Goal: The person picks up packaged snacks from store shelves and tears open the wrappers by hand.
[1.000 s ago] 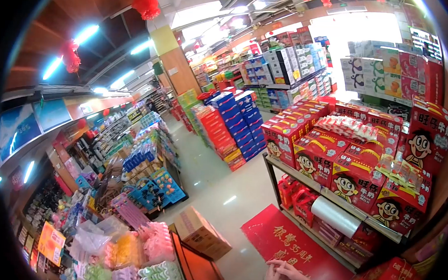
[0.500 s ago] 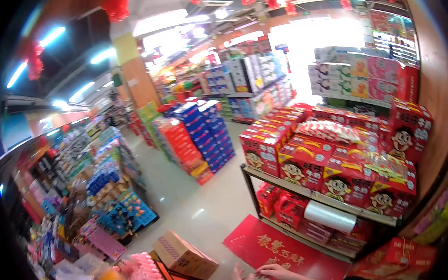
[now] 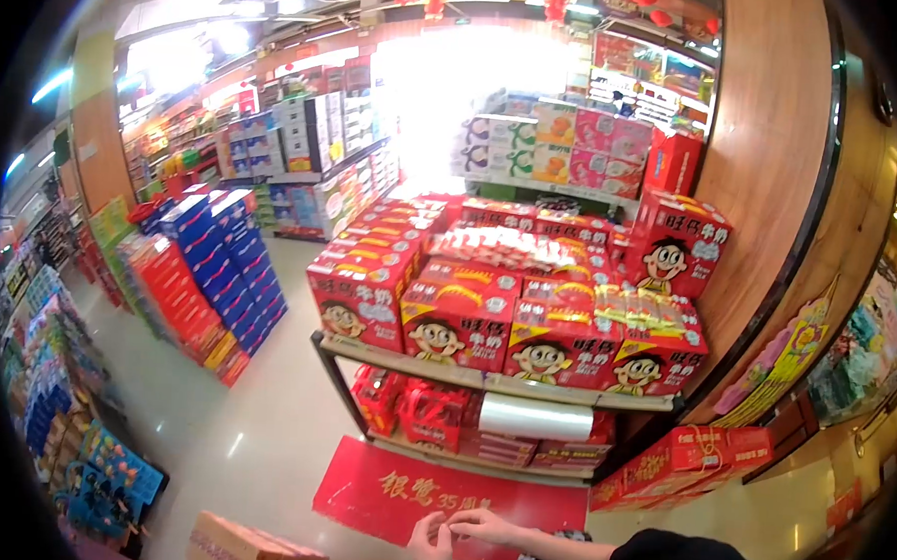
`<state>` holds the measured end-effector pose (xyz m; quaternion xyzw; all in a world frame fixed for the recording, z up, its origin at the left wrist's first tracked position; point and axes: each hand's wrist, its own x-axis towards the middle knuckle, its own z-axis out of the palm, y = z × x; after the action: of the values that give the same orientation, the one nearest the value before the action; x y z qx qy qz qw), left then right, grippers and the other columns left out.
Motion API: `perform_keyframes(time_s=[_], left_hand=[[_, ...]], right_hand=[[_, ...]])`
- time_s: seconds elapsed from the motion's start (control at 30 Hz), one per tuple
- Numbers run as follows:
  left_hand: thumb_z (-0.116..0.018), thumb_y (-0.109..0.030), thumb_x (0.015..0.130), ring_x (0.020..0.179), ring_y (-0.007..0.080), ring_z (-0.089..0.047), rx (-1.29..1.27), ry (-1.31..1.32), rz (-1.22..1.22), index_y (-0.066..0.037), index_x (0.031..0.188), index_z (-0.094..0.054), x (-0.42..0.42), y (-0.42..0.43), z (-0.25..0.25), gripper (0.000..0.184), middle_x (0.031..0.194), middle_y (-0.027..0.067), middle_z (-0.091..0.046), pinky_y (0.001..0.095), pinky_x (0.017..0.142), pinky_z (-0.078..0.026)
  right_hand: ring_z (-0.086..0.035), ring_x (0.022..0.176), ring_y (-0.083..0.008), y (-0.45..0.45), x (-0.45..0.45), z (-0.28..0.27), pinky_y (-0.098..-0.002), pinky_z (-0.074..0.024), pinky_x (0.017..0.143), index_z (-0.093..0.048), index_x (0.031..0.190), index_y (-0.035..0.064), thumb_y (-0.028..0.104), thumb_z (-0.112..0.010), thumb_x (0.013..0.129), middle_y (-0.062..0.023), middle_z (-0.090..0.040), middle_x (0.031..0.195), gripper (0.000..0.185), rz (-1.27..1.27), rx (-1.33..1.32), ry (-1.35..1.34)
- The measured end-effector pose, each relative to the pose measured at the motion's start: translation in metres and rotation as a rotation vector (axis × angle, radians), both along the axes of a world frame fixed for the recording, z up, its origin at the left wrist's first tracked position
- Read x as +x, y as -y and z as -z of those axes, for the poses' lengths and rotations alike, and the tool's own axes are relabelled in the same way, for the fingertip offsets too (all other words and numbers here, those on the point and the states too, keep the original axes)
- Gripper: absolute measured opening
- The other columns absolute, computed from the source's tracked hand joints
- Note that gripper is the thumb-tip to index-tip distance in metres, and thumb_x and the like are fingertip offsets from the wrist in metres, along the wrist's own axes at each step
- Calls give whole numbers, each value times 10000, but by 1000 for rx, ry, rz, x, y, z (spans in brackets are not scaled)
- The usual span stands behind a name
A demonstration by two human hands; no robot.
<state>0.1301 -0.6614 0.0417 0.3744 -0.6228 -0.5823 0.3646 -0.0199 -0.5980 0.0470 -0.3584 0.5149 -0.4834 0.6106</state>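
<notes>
At the bottom of the view, my left hand is raised with its fingers curved inward towards the thumb. Beside it, my right hand reaches in from the right, its bent fingertips close to the left fingers. Both hands look closed in a pinch; anything between the fingers is too small or hidden to make out. Below and beyond them lies a red floor mat with gold lettering. A shelf rack stands past the mat, loaded with red milk cartons showing a cartoon face.
Snack packets lie on top of the cartons. A plastic-wrap roll sits on the lower shelf. Red gift boxes stand at right by a wooden panel. A cardboard box is at lower left, and blue stacked boxes stand further back.
The view has swung to the right, so the rack and mat sit further left and more of the right wall shows. My hands have come closer together, the left fingers curling in.
</notes>
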Motion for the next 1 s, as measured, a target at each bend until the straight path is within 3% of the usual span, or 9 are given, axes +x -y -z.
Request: perform_keyframes(time_s=[0.07,0.1,0.27,0.43,0.53,0.63,0.73,0.77,1.0], left_hand=[[-597,-98,885,1006,242,-629,-100,86,146,11,1211,-568,-30,11,-1,345,1122,156,-634,335,839,-522],[-581,-94,899,918,219,-650,-125,42,123,22,1100,-619,-51,10,-28,236,1021,134,-665,323,809,-525],[-594,-78,887,857,188,-654,-104,-8,353,19,1115,-613,-165,12,-57,249,941,126,-670,299,753,-531],[-619,-47,857,868,172,-663,-221,78,560,12,1142,-616,-267,-17,-100,291,1022,130,-670,283,723,-536],[-621,-53,857,883,189,-665,-259,95,728,22,1132,-607,-323,-20,-65,286,1036,144,-664,298,769,-526],[-631,-54,849,897,220,-663,-438,111,846,23,1117,-588,-377,-35,-49,283,1028,161,-656,314,782,-516],[-683,-103,802,939,378,-624,-409,95,842,33,1170,-526,-414,-66,-66,422,1044,236,-601,385,797,-506],[-666,-46,794,933,317,-650,-371,91,834,23,1143,-525,-421,-66,-65,382,1000,191,-638,366,803,-502],[-649,-20,764,885,351,-657,-620,55,793,29,1021,-602,-462,-30,-90,266,932,208,-654,376,757,-511]], right_hand=[[-585,943,-118,0,-26,10,-272,-479,815,-611,1173,-3,248,-586,949,-47,-641,1066,337,99,64,-48],[-594,938,-128,-2,-36,-7,-272,-490,820,-607,1171,-21,227,-577,954,-65,-642,1072,331,193,92,-44],[-601,933,-133,-23,-138,0,-276,-491,827,-620,1134,-29,165,-581,942,-59,-650,1039,275,410,-21,-25],[-607,872,-111,-53,-244,-5,-273,-492,793,-681,983,-14,170,-608,911,-49,-683,910,211,677,-80,-372],[-628,820,-114,-63,-294,-8,-272,-510,748,-686,970,-10,165,-606,900,-72,-688,886,204,888,-146,-252],[-619,852,-107,-74,-329,-23,-263,-503,768,-669,988,-19,134,-581,909,-65,-674,890,193,908,-138,-133],[-604,880,-107,-77,-358,-37,-259,-491,798,-651,1013,-14,127,-557,921,-57,-662,908,193,859,-198,-61],[-604,881,-108,-76,-366,-47,-258,-489,801,-648,1018,-12,129,-553,924,-54,-660,908,194,831,-202,-67],[-627,897,-132,-66,-398,-87,-274,-495,798,-639,1023,-9,139,-582,915,-71,-662,933,192,789,-415,-243]])
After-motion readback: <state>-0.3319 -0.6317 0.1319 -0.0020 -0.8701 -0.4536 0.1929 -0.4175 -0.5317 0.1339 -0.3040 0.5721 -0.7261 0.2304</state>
